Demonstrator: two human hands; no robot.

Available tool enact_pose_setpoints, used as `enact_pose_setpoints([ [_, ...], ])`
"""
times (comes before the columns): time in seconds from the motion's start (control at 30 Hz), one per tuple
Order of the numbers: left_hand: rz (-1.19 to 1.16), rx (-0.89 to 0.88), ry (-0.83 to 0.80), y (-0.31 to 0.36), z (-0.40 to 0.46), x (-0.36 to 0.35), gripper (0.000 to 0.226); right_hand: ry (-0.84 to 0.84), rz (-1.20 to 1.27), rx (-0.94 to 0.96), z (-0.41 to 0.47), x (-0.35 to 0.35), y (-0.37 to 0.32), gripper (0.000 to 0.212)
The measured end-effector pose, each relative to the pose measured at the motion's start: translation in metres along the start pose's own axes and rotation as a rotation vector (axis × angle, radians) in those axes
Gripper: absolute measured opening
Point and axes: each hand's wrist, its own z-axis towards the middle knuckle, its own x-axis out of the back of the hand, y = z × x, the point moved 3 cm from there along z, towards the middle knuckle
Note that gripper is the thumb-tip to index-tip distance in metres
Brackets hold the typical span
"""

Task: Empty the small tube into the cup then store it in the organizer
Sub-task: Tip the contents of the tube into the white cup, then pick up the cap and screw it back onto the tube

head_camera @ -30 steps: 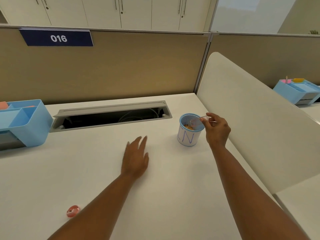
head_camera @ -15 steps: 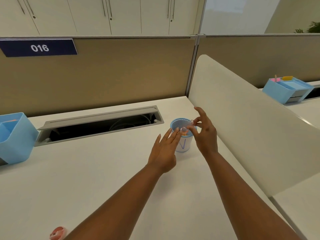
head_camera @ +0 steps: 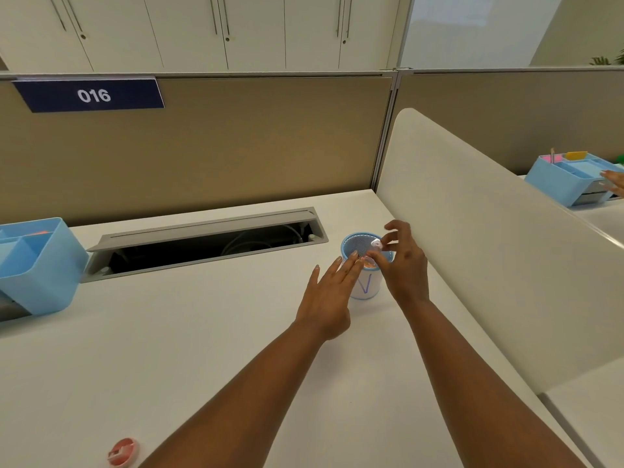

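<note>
The right hand (head_camera: 403, 265) pinches the small clear tube (head_camera: 375, 245) over the mouth of the cup (head_camera: 364, 285), at 1 o'clock on the tabletop (head_camera: 169, 349). The left hand (head_camera: 329, 298) is open, fingertips touching the cup's rim. The blue organizer (head_camera: 40, 265) sits at 10 o'clock.

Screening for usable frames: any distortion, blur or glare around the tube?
Head view: wide-angle bending of partition tops and desk edges; even soft light, faint shadows; the clear tube in the right hand over the cup is small and indistinct.

We've got a white surface (head_camera: 169, 349) with tan cubicle panels (head_camera: 253, 146) behind. White cabinets (head_camera: 236, 28) sit above, and a curved white divider (head_camera: 489, 248) stands at right.
</note>
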Motion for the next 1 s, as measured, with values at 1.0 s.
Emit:
enact_pose_setpoints([
  [1.0, -0.085, 0.026, -0.128, 0.002, 0.001, 0.01, 0.086, 0.414, 0.64, -0.608, -0.015, 0.014, -0.011, 0.023],
])
